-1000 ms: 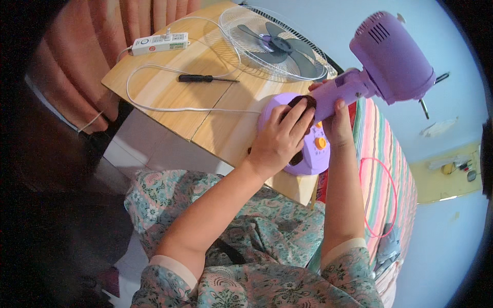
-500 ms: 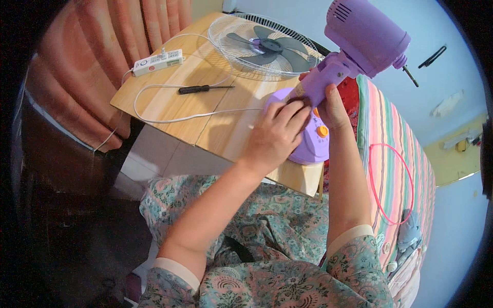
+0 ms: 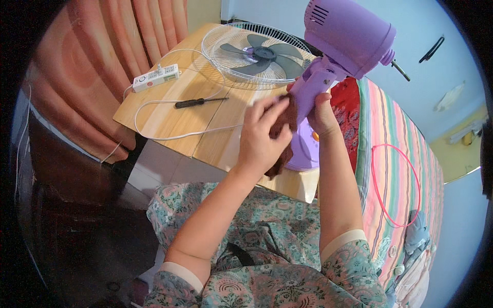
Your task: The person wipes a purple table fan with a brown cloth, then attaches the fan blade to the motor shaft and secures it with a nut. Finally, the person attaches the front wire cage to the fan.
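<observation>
My feed shows a white power strip (image 3: 163, 77) on the tabletop (image 3: 169, 119), salmon curtains (image 3: 102, 66) at left, and a pink loop (image 3: 374, 172) on a striped cover (image 3: 385, 120).

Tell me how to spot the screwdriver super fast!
Find the wooden table. Between the white power strip and the left hand, beside the looping white cord, lies the screwdriver. Unlike those white neighbours, it has a black handle and slim shaft.

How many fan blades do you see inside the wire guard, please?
5: a left blade, a top blade, an upper-right blade, a lower-right blade and a lower-left blade, around one hub; none appears hidden.
</observation>
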The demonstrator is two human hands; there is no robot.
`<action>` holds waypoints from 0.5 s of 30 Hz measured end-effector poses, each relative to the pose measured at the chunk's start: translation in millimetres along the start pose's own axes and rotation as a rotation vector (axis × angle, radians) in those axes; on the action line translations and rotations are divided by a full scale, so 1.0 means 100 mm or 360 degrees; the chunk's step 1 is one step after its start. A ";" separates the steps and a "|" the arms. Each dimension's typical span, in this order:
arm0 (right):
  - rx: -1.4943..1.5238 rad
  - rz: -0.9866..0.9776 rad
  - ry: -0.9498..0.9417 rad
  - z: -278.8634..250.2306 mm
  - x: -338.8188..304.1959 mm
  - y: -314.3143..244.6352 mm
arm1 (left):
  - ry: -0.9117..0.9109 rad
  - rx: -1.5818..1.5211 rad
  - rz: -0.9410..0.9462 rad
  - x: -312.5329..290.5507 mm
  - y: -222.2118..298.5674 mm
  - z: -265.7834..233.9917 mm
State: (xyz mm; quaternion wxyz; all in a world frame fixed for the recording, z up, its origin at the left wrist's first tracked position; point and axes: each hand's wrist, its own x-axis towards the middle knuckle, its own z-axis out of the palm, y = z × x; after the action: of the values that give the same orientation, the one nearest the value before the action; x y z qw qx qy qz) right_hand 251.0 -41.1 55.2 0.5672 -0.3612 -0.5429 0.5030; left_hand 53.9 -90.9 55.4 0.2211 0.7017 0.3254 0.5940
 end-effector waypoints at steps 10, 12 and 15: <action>0.0429 -0.0163 -0.0407 -0.15 -0.01 0.10 | -0.0270 0.0574 0.0233 -0.21 -0.30 0.16; 0.0336 -0.0142 -0.0212 -0.08 -0.01 0.08 | -0.0254 0.0531 0.0254 -0.23 -0.32 0.15; 0.0364 -0.0268 -0.0183 -0.19 -0.04 0.24 | -0.0083 0.0451 0.0455 0.02 0.04 0.25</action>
State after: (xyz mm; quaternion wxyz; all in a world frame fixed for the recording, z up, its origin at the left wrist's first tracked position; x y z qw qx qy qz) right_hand 265.4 -36.4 28.8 0.6127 -0.2181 -0.5421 0.5321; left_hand 79.4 -90.1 54.7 0.0420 0.7800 0.2969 0.5492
